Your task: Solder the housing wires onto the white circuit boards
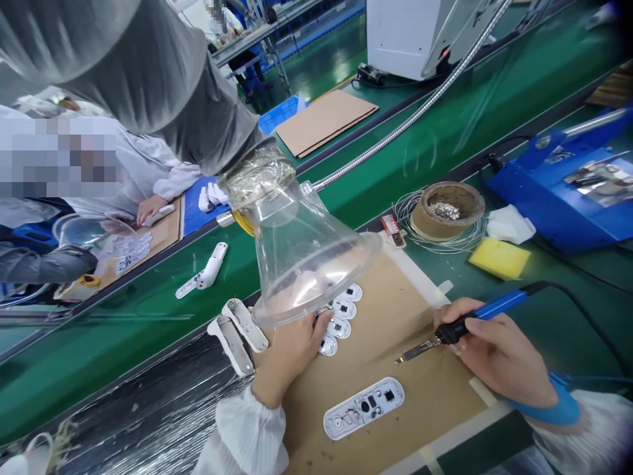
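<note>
My right hand (494, 343) is closed around the blue and black handle of a soldering iron (475, 313), its tip pointing left above the brown board (390, 316). My left hand (297, 336) reaches beneath the clear fume hood (316, 264), its thumb beside a row of small white circuit boards (341, 326); the hood partly hides its fingers, so what they hold cannot be made out. A long white housing with circuitry (364, 408) lies on the board between and below my hands. Two white shells (237, 343) stand left of my left wrist.
A round tub (448, 211) with metal shavings, coiled wire, a yellow sponge (499, 258) and a blue device (568, 178) are at the right. A metal flexible arm (410, 119) crosses above. Across the green belt, a person's hand (153, 210) holds a white part.
</note>
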Demonstrator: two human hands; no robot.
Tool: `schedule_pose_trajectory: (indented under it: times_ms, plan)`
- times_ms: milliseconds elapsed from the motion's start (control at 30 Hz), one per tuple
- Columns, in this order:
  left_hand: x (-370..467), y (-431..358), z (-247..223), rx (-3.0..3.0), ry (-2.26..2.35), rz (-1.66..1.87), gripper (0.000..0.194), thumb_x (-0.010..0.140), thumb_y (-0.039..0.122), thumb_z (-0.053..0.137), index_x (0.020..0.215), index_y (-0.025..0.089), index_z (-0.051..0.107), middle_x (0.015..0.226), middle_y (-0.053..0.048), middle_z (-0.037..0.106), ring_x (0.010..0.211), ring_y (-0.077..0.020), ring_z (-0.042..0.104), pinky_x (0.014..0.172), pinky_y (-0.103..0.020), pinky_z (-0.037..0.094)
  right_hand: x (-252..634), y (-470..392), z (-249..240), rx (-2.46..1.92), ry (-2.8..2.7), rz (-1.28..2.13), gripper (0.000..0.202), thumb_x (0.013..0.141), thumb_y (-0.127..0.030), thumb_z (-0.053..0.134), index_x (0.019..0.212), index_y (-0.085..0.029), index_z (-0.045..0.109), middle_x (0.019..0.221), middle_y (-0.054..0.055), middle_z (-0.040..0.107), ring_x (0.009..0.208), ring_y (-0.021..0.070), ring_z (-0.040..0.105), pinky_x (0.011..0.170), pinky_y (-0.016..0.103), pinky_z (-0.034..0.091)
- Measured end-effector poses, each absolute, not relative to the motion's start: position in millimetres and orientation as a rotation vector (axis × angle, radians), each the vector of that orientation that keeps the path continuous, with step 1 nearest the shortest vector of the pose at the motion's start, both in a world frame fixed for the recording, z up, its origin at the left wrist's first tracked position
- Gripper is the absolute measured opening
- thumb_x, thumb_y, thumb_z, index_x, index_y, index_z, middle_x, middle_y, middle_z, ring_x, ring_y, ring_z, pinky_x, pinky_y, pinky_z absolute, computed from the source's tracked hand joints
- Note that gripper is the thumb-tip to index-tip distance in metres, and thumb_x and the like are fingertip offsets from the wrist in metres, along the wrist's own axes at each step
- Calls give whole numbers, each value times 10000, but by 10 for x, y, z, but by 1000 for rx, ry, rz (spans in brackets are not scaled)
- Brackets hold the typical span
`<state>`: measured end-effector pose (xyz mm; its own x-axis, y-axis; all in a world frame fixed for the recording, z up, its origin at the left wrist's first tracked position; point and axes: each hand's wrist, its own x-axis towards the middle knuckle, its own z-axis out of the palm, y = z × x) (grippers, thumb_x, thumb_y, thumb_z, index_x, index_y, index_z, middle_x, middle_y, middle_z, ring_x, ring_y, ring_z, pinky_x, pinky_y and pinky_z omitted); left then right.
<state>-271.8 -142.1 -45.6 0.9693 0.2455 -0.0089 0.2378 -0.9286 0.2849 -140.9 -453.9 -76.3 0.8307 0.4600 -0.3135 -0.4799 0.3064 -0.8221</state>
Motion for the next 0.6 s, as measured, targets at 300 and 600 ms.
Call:
schedule_pose_trajectory:
  times_ms: [300, 600]
  plan:
    - [-3217, -2167, -632, 2548, 857, 132, 530, 1128, 417, 398, 1641, 305, 468, 1817, -95, 216, 1696, -370, 125, 1323, -700, 246, -1401, -4530, -733, -1133, 5, 594, 254, 745, -484, 887, 774, -237, 836, 584, 26, 571, 579, 184, 565, 507, 298, 516]
    - [-3644, -2203, -203, 2568, 917, 181, 453, 1115, 369, 464, 1565, 374, 518, 1799, -48, 271, 1672, -326, 251, 1286, -624, 398, -1405, -4551, -695, -1218, 50, 581, 330, 648, -538, 940, 706, -233, 828, 646, 69, 642, 525, 183, 569, 460, 316, 543]
